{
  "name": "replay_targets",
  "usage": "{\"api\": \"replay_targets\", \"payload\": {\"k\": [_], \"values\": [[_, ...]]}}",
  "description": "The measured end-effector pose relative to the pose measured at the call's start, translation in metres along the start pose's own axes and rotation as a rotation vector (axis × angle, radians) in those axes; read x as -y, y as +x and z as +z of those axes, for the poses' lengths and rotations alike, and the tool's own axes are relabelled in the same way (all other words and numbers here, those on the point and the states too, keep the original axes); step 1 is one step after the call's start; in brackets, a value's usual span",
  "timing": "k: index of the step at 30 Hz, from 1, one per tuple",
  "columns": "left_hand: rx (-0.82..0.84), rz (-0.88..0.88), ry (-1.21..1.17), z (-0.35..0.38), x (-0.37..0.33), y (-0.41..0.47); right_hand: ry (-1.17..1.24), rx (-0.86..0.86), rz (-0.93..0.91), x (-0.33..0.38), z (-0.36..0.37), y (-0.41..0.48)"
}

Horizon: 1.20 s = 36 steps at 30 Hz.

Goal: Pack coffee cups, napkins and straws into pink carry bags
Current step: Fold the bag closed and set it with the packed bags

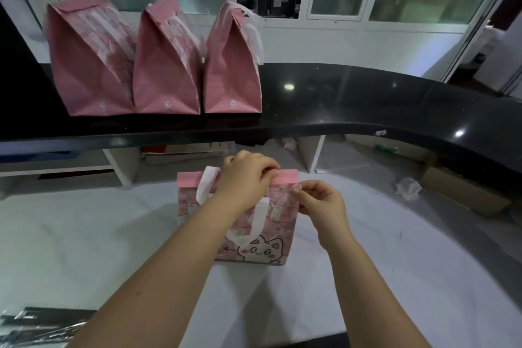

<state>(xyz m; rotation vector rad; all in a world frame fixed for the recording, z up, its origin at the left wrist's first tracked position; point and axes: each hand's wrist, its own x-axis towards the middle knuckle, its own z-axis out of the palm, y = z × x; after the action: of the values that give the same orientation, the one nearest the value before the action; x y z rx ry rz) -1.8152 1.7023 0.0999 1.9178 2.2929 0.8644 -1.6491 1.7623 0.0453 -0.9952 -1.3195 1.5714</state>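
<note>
1. The pink carry bag (278, 230) stands upright on the white table (84, 234), near the middle and just in front of the person. Its front shows a cartoon cat.
2. The top of the bag is folded over into a plain pink strip (286, 176).
3. The left hand (245, 178) lies over this strip. Its fingers are curled and they pinch the strip against the top edge of the bag.
4. The right hand (322, 203) is at the upper right corner of the bag, just under the strip. Its thumb and first fingers are closed on a small clear piece (295, 186); what it is I cannot tell.
5. One white handle (261, 217) hangs down over the front of the bag, and a second handle (206, 183) shows beside the left wrist.
6. Three other pink bags (166, 65) stand in a row, close together, on the black counter (367, 99) behind the table. Their tops are closed.
7. A crumpled clear plastic (408, 188) lies far to the right, next to a cardboard box (463, 192).
8. A clear pack with dark long things (36, 325) lies at the near left corner of the table.
</note>
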Motion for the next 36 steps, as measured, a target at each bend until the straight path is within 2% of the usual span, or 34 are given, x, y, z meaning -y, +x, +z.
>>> {"api": "replay_targets", "payload": {"k": [5, 11, 14, 18, 21, 23, 25, 28, 33, 36], "values": [[0.038, -0.023, -0.099, 0.001, 0.0, -0.004, -0.077, -0.086, 0.006, -0.005, 0.009, 0.008], [0.007, -0.035, -0.069, 0.005, 0.003, -0.01, 0.043, -0.086, 0.067, -0.01, 0.01, 0.012], [-0.043, -0.049, -0.025, 0.011, 0.001, -0.012, 0.145, -0.035, 0.109, -0.013, 0.006, 0.013], [-0.066, -0.06, 0.07, 0.021, -0.002, -0.01, 0.215, 0.105, 0.07, -0.013, -0.006, 0.014], [-0.072, -0.065, 0.09, 0.025, -0.004, -0.008, 0.073, 0.141, -0.015, -0.012, -0.013, 0.014], [-0.075, -0.07, 0.095, 0.026, -0.005, -0.009, -0.183, 0.094, -0.098, -0.011, -0.012, 0.018], [-0.057, -0.067, 0.107, 0.025, -0.006, -0.009, -0.375, 0.133, -0.186, -0.005, -0.004, 0.021], [-0.079, -0.057, 0.119, 0.012, -0.002, -0.011, -0.377, 0.141, -0.174, -0.001, 0.007, 0.027], [-0.357, -0.2, -0.032, -0.038, 0.055, -0.041, -0.315, 0.115, -0.108, -0.003, 0.008, 0.031], [-0.251, -0.26, -0.031, -0.05, 0.087, -0.058, -0.334, 0.11, -0.137, -0.005, 0.007, 0.032]]}}
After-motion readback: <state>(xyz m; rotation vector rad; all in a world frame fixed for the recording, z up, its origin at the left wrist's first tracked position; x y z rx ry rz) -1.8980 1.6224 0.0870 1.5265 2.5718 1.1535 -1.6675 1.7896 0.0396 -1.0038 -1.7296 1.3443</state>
